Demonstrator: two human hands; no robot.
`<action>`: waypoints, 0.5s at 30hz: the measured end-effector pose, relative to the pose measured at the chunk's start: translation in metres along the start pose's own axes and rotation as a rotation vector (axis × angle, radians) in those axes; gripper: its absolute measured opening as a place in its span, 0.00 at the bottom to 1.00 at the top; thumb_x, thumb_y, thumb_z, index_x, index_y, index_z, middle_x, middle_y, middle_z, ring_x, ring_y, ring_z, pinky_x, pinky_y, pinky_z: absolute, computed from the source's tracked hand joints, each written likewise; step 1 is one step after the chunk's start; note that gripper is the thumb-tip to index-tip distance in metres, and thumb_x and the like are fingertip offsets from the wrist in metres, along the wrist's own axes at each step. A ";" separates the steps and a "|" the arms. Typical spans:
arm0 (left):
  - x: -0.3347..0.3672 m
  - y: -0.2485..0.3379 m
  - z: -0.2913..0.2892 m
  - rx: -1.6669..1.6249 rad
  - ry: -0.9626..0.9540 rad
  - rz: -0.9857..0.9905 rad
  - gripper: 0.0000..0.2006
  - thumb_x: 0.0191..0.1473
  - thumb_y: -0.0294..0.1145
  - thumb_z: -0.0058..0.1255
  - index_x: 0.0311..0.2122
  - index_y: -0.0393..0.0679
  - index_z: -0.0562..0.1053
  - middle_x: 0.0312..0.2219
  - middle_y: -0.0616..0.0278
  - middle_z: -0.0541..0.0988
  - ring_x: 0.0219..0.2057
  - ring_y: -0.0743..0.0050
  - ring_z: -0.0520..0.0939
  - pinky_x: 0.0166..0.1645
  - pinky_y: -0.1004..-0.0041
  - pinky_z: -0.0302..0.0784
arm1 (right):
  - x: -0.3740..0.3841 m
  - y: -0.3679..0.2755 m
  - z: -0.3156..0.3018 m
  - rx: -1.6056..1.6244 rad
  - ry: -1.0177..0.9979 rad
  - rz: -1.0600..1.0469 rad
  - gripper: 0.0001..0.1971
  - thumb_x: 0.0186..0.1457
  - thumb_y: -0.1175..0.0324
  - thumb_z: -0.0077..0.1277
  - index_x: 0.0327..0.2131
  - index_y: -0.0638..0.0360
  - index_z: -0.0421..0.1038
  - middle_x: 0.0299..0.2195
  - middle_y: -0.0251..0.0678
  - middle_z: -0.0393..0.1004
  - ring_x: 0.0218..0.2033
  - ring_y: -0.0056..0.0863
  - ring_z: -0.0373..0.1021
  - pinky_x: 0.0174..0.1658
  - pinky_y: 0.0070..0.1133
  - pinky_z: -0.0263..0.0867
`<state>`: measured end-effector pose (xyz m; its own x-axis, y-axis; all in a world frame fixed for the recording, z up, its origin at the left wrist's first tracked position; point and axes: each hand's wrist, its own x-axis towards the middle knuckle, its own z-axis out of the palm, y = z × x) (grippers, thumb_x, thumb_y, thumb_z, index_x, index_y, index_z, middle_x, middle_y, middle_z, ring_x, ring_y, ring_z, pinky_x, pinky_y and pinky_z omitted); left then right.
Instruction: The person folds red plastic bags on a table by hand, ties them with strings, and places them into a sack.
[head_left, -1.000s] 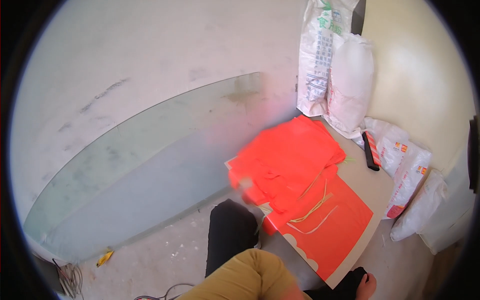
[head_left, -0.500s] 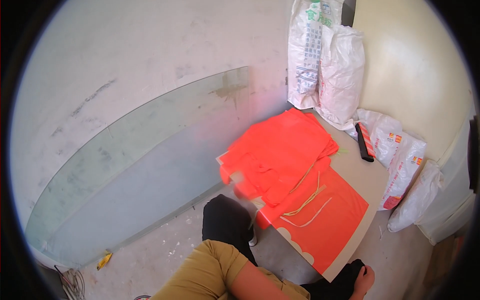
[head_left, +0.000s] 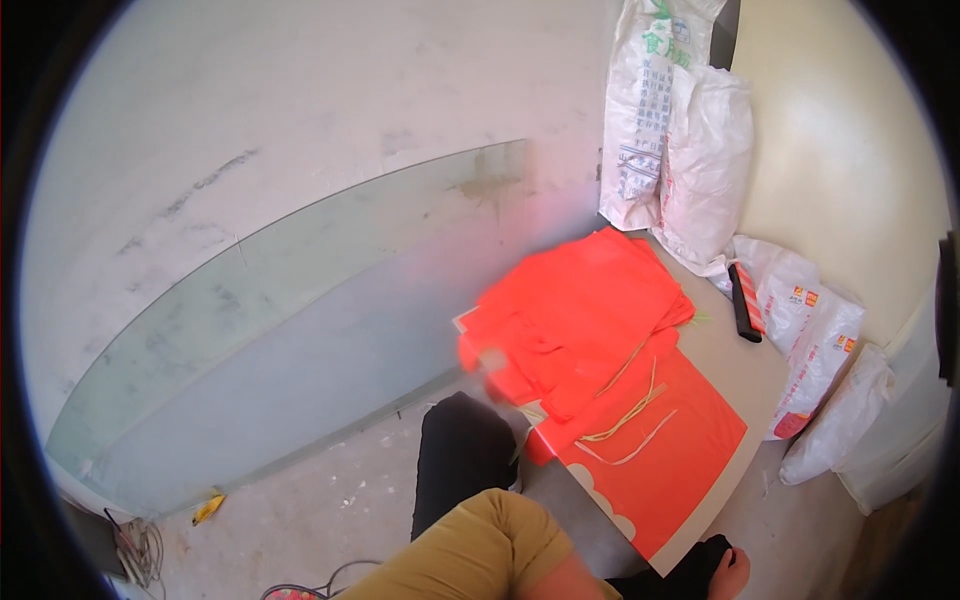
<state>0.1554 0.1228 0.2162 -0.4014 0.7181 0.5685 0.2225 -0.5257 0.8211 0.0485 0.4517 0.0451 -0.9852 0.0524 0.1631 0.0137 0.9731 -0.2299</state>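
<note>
My left arm comes in at the lower middle, its tan sleeve (head_left: 490, 545) bent and its forearm (head_left: 570, 580) running down to the right. The left hand itself is below the edge of the picture. At the bottom right, my right hand (head_left: 730, 575) rests against the black-trousered right knee, its fingers mostly hidden. Ahead of both, a pile of bright red cloth pieces (head_left: 580, 300) lies on a brown board (head_left: 745, 400). Thin yellow-green cords (head_left: 625, 420) lie over a flat red sheet (head_left: 670, 460). Neither hand touches the pile.
White woven sacks (head_left: 705, 150) stand in the far corner, with more sacks (head_left: 810, 330) along the right. A black-handled tool (head_left: 743, 305) with a red striped part lies at the board's edge. A glass panel (head_left: 330, 260) leans on the left wall. Cables (head_left: 140, 550) lie at lower left.
The view has shifted, so the pile, board and sacks sit slightly farther right and lower. My left sleeve and forearm have moved right. The cloth pile keeps its arrangement.
</note>
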 end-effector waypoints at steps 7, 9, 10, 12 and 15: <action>0.003 0.001 0.001 -0.021 -0.005 0.009 0.12 0.58 0.40 0.47 0.34 0.40 0.71 0.31 0.58 0.75 0.32 0.65 0.76 0.37 0.67 0.71 | 0.005 0.015 0.013 -0.001 0.053 -0.012 0.16 0.58 0.60 0.46 0.42 0.62 0.73 0.39 0.47 0.75 0.41 0.46 0.71 0.46 0.35 0.66; 0.005 0.003 0.004 -0.030 -0.004 0.009 0.12 0.58 0.40 0.47 0.34 0.40 0.71 0.31 0.58 0.75 0.32 0.65 0.76 0.37 0.67 0.71 | 0.007 0.022 0.027 0.042 0.188 -0.082 0.11 0.56 0.65 0.49 0.36 0.63 0.74 0.33 0.46 0.75 0.36 0.45 0.71 0.40 0.34 0.67; 0.002 0.006 0.003 -0.018 0.014 0.002 0.12 0.58 0.40 0.47 0.34 0.40 0.71 0.31 0.58 0.75 0.32 0.65 0.76 0.37 0.67 0.71 | 0.009 0.014 0.033 0.070 0.177 -0.096 0.11 0.56 0.65 0.48 0.36 0.63 0.74 0.33 0.46 0.75 0.36 0.45 0.71 0.40 0.34 0.67; 0.000 0.004 0.001 -0.024 0.014 0.001 0.12 0.58 0.40 0.47 0.34 0.40 0.72 0.31 0.58 0.75 0.32 0.65 0.76 0.37 0.67 0.71 | 0.010 0.008 0.032 0.084 0.178 -0.089 0.11 0.57 0.65 0.48 0.36 0.63 0.73 0.33 0.46 0.75 0.36 0.45 0.71 0.40 0.34 0.67; 0.004 0.000 0.000 -0.048 -0.004 0.003 0.12 0.58 0.40 0.47 0.34 0.40 0.72 0.31 0.58 0.75 0.32 0.65 0.76 0.37 0.67 0.71 | 0.005 0.011 0.023 0.088 0.156 -0.041 0.10 0.55 0.66 0.51 0.36 0.63 0.73 0.34 0.45 0.75 0.37 0.45 0.71 0.42 0.34 0.67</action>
<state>0.1535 0.1254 0.2178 -0.3969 0.7187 0.5709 0.1804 -0.5488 0.8163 0.0397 0.4577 0.0208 -0.9461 0.0537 0.3195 -0.0480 0.9521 -0.3022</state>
